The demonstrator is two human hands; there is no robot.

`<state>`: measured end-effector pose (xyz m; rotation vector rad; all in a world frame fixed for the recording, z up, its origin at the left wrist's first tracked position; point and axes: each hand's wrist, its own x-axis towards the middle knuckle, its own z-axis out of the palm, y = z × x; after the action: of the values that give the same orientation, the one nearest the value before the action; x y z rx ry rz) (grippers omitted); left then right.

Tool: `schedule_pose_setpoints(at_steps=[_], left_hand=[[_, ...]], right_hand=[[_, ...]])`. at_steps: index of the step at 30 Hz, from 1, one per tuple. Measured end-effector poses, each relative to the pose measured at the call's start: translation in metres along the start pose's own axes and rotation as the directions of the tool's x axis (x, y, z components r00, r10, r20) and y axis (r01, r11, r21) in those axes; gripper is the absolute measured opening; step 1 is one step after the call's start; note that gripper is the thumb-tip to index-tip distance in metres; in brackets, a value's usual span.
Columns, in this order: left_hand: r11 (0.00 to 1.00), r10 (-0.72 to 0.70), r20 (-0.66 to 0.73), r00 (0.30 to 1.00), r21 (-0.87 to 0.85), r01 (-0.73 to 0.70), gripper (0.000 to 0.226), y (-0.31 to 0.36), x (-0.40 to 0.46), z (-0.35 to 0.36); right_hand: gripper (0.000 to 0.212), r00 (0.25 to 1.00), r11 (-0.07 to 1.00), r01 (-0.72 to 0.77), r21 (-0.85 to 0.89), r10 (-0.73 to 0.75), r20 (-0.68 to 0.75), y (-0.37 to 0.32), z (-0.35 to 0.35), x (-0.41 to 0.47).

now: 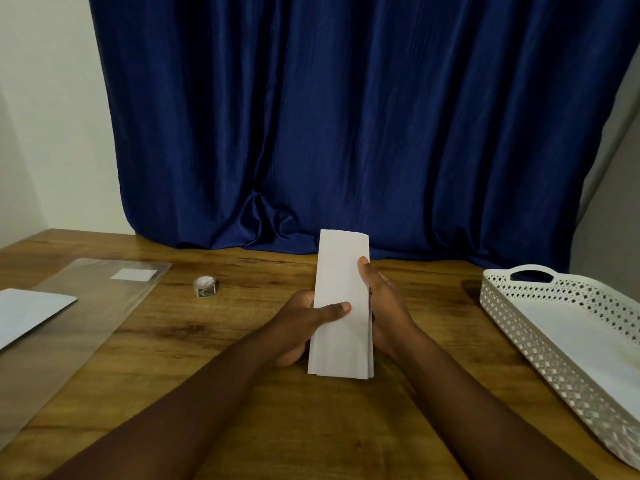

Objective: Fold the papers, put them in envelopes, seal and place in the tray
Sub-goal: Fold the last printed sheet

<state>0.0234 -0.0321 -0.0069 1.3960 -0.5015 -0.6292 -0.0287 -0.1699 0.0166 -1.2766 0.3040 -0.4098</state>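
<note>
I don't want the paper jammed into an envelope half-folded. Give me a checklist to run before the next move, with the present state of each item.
1. Folded paper held securely: ok, the left hand and the right hand both grip it above the table.
2. Fold finished and edges flush: cannot tell; layered edges show at the near end.
3. Envelope within reach: ok, a white envelope lies at the left on a clear plastic sleeve.
4. A hand free to take the envelope: not ok.
5. Seal available: ok, a small sticker roll stands left of the paper.
6. Tray ready: ok, at the right.
</note>
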Motion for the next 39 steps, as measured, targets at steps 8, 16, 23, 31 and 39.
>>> schedule_pose_setpoints(at_steps=[8, 16, 23, 31, 39], left_hand=[[0.994, 0.106, -0.15, 0.983, -0.02, -0.11, 0.039, 0.003, 0.001, -0.011], [0.991, 0.065, -0.148, 0.987, 0.129, -0.046, 0.032, 0.0, 0.007, -0.022], [0.99, 0.137, -0.285, 0.949, 0.053, -0.127, 0.028, 0.0, 0.008, -0.029], [0.992, 0.114, -0.224, 0.968, 0.073, -0.1, 0.033, 0.002, 0.005, -0.027], [0.994, 0.108, -0.195, 0.975, 0.047, -0.101, 0.036, -0.002, 0.002, -0.018]], right_hand=[[0.025, 0.99, 0.999, -0.033, -0.039, 0.038, 0.137, 0.001, 0.0, -0.004], [0.022, 0.997, 0.998, -0.044, -0.042, 0.047, 0.065, 0.01, -0.004, 0.005], [0.017, 0.979, 0.992, -0.082, -0.099, 0.099, 0.179, 0.009, -0.005, 0.003], [0.024, 0.981, 0.993, -0.097, -0.063, 0.106, 0.164, 0.01, -0.009, 0.009], [0.03, 0.98, 0.993, -0.087, -0.076, 0.099, 0.172, 0.011, -0.007, 0.006]])
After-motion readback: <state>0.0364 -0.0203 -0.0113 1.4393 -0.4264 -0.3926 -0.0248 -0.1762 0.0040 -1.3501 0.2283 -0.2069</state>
